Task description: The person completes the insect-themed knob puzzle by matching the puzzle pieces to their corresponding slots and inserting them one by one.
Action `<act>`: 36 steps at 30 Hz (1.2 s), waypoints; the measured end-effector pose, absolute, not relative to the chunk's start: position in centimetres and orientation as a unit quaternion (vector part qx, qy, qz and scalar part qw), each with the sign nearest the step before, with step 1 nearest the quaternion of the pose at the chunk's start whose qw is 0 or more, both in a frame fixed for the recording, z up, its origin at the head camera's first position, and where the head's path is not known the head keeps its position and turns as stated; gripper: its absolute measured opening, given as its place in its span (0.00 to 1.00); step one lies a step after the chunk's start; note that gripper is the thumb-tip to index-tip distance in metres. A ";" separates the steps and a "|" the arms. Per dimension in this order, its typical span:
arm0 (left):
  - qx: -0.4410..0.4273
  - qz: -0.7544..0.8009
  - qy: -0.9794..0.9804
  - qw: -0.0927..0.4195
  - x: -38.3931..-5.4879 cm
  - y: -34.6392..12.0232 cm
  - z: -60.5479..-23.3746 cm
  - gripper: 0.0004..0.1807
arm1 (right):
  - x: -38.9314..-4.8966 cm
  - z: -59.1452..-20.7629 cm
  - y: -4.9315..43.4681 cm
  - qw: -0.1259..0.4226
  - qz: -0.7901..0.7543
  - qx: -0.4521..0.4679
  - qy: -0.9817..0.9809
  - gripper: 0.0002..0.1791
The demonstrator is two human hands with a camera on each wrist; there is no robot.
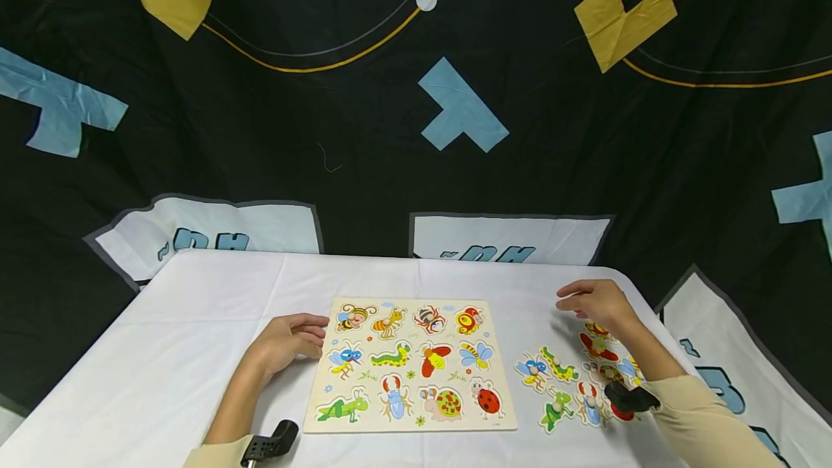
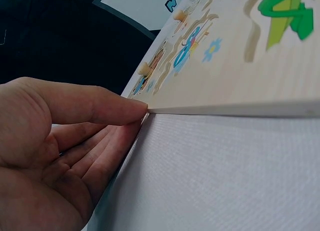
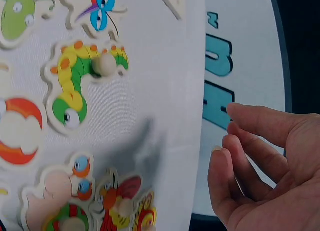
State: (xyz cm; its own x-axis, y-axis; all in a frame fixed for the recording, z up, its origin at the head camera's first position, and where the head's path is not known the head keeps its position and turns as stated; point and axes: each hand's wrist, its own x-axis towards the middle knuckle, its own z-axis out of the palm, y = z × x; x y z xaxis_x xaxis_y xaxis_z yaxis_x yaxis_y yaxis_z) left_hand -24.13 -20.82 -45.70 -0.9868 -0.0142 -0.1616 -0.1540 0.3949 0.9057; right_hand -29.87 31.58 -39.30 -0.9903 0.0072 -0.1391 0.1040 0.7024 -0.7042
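On the white table (image 1: 214, 316), the puzzle board (image 1: 503, 416) is lying flat, and the left hand (image 1: 289, 341) is touching its left edge, fingers mostly stretched, not wrapping round anything. Over to the right the loose pieces are sitting in a cluster, and the right hand (image 1: 601, 302) is hovering by the far end, fingers loosely bent, pinching nothing! Up at the board's top corner, the bee (image 1: 354, 318) is showing a knob, so it is apparently sitting in its place.

What is good technique asking for here? Keeping that left hand steadying the board without tipping it, I'd say. Each piece is wanting a thumb-and-finger pinch on its knob: the caterpillar piece (image 3: 75, 86) is offering its wooden knob (image 3: 104, 65) plainly, but it is lying aslant, so it would be needing a turn to match its outline. The snail piece (image 3: 45, 191) is crowding the firefly piece (image 3: 117, 196); lifting straight up should be sparing neighbours.
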 end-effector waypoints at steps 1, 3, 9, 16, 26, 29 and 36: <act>-0.050 0.547 0.833 0.064 -24.1 -20.8 -45.7 0.33 | -29.9 -39.3 31.9 0.062 -0.387 0.031 0.919 0.21; -0.051 0.548 0.833 0.064 -24.1 -20.8 -45.7 0.33 | -29.8 -39.2 32.4 0.061 -0.389 0.035 0.919 0.21; -0.053 0.550 0.831 0.063 -24.1 -20.7 -45.6 0.33 | -29.9 -39.5 34.1 0.066 -0.384 0.050 0.920 0.22; -0.054 0.551 0.830 0.062 -24.2 -20.6 -45.7 0.33 | -29.6 -40.4 35.8 0.067 -0.379 0.072 0.920 0.23; -0.057 0.552 0.829 0.063 -24.2 -20.7 -46.0 0.33 | -29.1 -41.8 37.6 0.063 -0.408 0.105 0.905 0.24; -0.059 0.551 0.830 0.062 -24.2 -20.7 -46.0 0.33 | -28.9 -42.1 37.9 0.062 -0.412 0.112 0.902 0.23; -0.057 0.549 0.832 0.061 -24.2 -20.8 -46.0 0.33 | -28.8 -43.0 38.5 0.063 -0.418 0.141 0.895 0.22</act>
State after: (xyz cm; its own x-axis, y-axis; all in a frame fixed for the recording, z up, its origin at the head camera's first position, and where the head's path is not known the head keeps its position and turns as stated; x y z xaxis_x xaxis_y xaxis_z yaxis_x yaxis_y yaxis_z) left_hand -24.22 -20.85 -46.05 -0.9860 -0.0279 -0.1644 -0.1621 0.3912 0.9059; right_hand -28.81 38.49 -43.03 -0.9521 0.2000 -0.2314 0.3058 0.6113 -0.7299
